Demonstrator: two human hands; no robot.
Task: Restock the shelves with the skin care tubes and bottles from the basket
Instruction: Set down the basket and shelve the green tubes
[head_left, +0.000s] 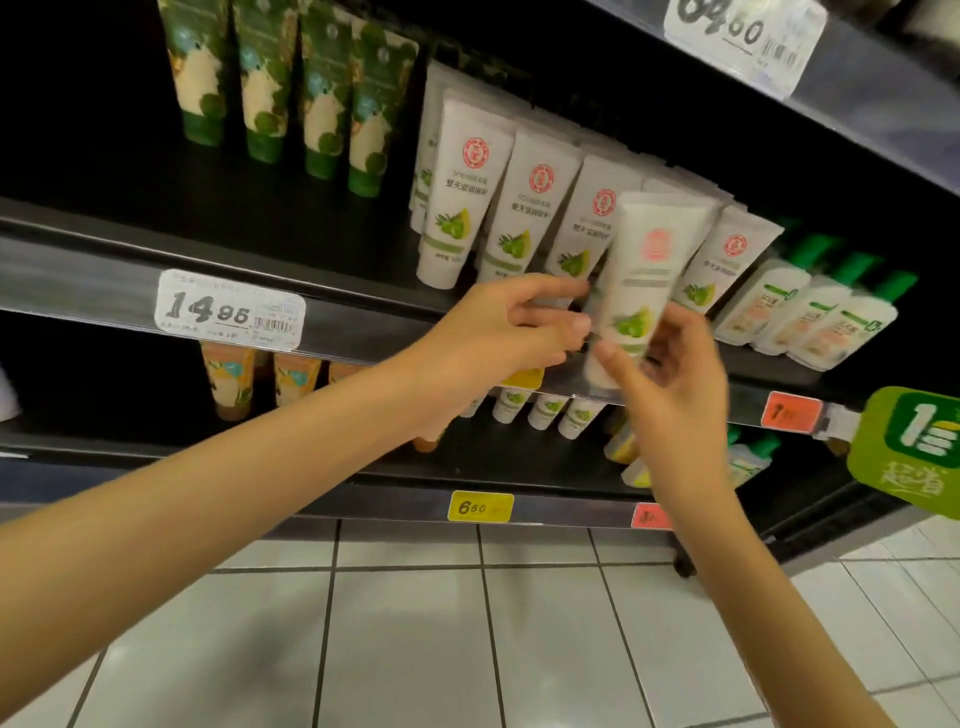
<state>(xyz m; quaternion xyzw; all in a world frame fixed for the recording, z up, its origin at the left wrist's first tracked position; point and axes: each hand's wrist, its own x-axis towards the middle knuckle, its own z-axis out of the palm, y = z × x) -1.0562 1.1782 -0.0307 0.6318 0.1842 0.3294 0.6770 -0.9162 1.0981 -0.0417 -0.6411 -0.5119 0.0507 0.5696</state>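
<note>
A white skin care tube (641, 275) with a red seal and green olive print is held upright, cap down, in front of the middle shelf (130, 291). My right hand (670, 384) grips its lower part from the right, thumb across the front. My left hand (509, 327) is at the tube's left edge, fingers curled toward it; whether it pinches the tube or a tube behind it I cannot tell. A row of matching white tubes (467, 192) stands on the shelf behind. The basket is out of view.
Green-and-cream tubes (291, 88) stand at the shelf's left, green-capped white bottles (810, 312) at its right. A lower shelf holds orange tubes (228, 379) and small white tubes (545, 410). A green promo tag (914, 447) sticks out at the right. White tiled floor lies below.
</note>
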